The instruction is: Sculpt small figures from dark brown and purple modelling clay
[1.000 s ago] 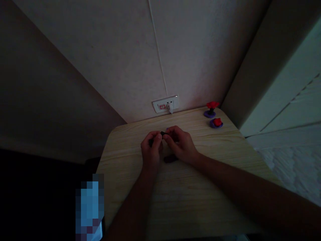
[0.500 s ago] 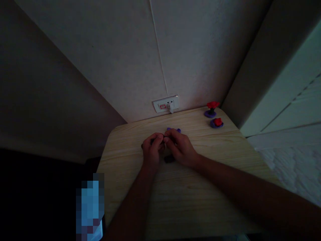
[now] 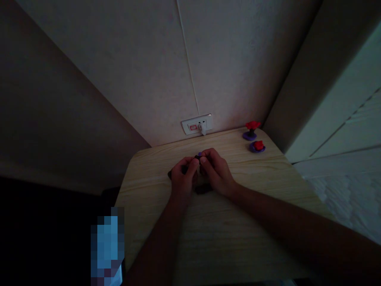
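Note:
Over the middle of the table, my left hand (image 3: 183,174) and my right hand (image 3: 218,171) meet at the fingertips. Both pinch a small dark lump (image 3: 197,157), which may be modelling clay; the fingers cover most of it. A bit of something purple (image 3: 200,153) shows just behind the fingertips. Below my right palm, a dark block (image 3: 203,189) lies on the wood. Another dark piece (image 3: 169,174) pokes out at the left side of my left hand, mostly hidden by it.
Two small red flower shapes on purple bases, one raised on a dark stem (image 3: 252,130) and one low (image 3: 257,146), stand at the table's (image 3: 238,242) back right corner. A wall socket (image 3: 197,124) with a white plug sits behind. A blurred-out lit patch (image 3: 107,242) is at lower left.
Both hands have shifted slightly, my fingertips moving a little right and away from me with the dark lump. My right hand now covers most of the purple piece; more of the dark block shows.

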`<control>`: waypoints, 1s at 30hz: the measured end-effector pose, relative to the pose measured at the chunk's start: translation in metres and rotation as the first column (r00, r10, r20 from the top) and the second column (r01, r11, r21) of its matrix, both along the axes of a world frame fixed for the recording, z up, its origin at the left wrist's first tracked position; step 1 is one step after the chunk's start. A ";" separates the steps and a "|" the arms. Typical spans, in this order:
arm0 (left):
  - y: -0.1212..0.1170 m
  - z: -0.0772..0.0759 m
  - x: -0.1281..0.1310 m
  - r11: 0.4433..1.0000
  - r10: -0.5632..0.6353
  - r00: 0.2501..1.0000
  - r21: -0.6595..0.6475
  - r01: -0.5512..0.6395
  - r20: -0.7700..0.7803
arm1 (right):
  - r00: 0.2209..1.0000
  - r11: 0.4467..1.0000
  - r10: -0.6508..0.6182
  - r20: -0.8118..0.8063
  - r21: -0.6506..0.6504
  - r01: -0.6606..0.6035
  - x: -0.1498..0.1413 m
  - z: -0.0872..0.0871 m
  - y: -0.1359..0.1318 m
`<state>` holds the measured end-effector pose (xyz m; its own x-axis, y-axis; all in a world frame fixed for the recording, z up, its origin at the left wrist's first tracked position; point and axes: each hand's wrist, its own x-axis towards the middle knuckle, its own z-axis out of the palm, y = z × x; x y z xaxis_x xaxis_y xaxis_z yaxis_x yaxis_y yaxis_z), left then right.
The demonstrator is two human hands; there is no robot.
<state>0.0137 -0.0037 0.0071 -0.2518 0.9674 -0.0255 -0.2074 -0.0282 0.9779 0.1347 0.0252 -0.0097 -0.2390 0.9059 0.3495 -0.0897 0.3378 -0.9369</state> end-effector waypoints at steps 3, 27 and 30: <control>0.001 -0.001 -0.003 0.999 0.028 0.990 0.028 -0.024 -0.138 | 1.000 1.000 -0.011 -0.005 -0.001 0.011 0.000 0.001 0.001; 0.001 -0.005 -0.005 0.992 0.086 0.995 0.093 -0.089 0.041 | 0.988 0.948 -0.101 0.120 0.312 0.059 0.000 0.001 0.007; 0.001 -0.007 -0.005 0.993 0.082 0.997 0.083 -0.081 -0.010 | 0.984 0.954 -0.134 0.120 0.283 0.096 0.000 0.000 0.007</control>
<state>0.0083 -0.0027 0.0004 -0.3294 0.9425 0.0572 -0.1883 -0.1249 0.9741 0.1344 0.0318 -0.0093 -0.2016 0.8031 0.5606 0.0868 0.5848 -0.8065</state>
